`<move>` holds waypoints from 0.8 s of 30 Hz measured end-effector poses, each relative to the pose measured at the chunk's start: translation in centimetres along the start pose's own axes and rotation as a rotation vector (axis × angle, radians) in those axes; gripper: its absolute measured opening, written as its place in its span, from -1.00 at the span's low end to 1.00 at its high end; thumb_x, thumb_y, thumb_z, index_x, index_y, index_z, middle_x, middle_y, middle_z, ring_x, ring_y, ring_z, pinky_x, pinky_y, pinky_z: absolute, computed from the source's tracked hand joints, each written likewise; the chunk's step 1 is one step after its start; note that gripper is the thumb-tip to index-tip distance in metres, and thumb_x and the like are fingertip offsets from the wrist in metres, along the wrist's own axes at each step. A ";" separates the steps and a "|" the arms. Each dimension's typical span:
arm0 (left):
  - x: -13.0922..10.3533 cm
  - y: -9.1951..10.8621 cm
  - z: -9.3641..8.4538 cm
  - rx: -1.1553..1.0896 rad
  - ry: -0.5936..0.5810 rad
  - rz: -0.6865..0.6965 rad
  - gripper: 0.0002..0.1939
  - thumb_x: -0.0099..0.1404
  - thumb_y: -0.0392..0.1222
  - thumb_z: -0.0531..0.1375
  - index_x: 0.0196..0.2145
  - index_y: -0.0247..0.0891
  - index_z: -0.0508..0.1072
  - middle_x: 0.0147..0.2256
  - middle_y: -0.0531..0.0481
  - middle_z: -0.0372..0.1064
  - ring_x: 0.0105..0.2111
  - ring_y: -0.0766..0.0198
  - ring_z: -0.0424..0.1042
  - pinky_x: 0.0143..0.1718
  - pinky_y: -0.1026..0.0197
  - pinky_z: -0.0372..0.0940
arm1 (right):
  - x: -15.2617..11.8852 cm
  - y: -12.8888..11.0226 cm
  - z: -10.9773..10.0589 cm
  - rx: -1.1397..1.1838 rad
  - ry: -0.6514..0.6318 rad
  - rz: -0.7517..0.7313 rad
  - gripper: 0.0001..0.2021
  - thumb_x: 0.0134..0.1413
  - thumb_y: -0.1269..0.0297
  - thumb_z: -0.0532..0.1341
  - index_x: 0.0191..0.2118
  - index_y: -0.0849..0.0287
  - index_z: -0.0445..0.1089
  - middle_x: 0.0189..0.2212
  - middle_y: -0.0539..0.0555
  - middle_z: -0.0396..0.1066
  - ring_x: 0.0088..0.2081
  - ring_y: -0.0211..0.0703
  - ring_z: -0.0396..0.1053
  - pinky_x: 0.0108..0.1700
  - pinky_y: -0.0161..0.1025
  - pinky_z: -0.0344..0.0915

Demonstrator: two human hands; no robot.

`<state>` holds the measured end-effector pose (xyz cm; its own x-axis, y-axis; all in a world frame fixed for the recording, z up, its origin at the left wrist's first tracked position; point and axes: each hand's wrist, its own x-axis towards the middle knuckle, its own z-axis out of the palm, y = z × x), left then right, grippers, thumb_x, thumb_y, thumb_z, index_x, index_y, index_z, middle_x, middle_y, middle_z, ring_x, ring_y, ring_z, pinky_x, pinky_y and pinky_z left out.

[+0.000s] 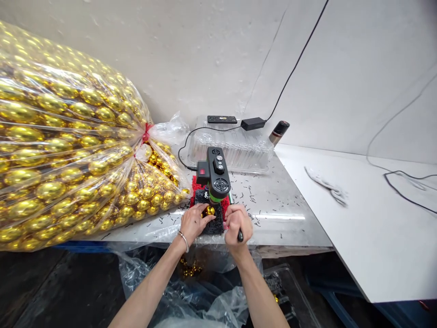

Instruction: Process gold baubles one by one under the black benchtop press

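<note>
Seemingly for alignment, a gold ball (210, 210) is pinched by the left hand (194, 221) at the machine's (219, 169) six o'clock, the handle (240, 236) clasped by the right hand (238, 225) likely needing steady movement next.

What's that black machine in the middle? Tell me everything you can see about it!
The black machine is long with rounded ends, perhaps plastic. On top are two round, slotted vents and silvery buttons; a small box on its left carries a red switch, where a black cable reaches it. Green shows under its near end. It stands above the table. The left hand holds a gold ball near that end; the right hand grips a handle beside it.
</note>
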<state>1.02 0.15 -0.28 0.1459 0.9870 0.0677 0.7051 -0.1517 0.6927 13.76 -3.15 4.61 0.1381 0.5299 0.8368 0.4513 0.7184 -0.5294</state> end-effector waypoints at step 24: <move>-8.7 0.6 -3.6 -1.674 -0.148 -0.827 -0.75 0.17 -0.51 0.16 -0.20 -0.37 0.50 -0.22 -0.13 0.49 -0.18 0.19 0.51 -0.14 0.25 0.43 | 1.8 -1.7 -0.5 -0.030 -0.054 0.057 -0.71 0.18 0.50 -0.05 -0.55 0.12 0.11 -0.57 -0.02 0.18 -0.42 -0.23 0.25 -0.38 -0.23 0.18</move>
<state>-2.26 -8.30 2.13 0.2826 0.7480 -0.6005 -0.6904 0.5933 0.4140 13.67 -3.65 7.05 0.1165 0.5938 0.7962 0.4704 0.6730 -0.5708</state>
